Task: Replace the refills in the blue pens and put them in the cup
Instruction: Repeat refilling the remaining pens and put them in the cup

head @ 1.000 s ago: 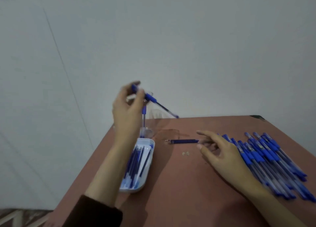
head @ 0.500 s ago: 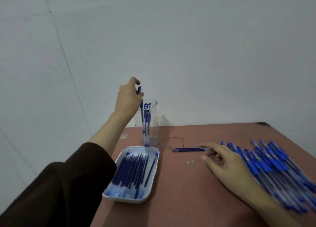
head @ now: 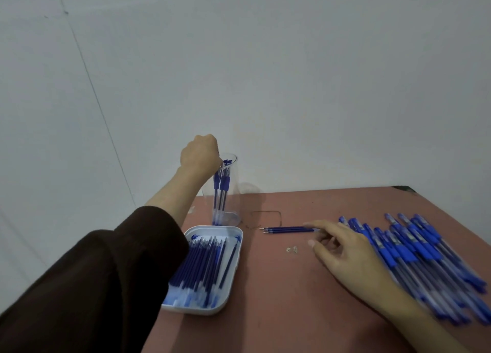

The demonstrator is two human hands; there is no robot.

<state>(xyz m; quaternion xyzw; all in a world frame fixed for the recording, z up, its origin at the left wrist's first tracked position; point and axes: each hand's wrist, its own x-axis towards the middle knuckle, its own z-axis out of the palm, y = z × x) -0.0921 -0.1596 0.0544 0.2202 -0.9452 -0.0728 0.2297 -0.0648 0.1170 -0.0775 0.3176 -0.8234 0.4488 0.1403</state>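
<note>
Pens (head: 224, 185) stand upright in cup (head: 234, 172), blue ends up, beneath left hand (head: 200, 153).

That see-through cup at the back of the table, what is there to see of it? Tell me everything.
The cup is a tall tumbler of clear material, plastic by its look. It stands upright near the far edge of the reddish table, just behind the white tray. A few blue pens stand in it, caps up. The left hand is at its rim, curled over it; whether it grips anything is hidden.
</note>
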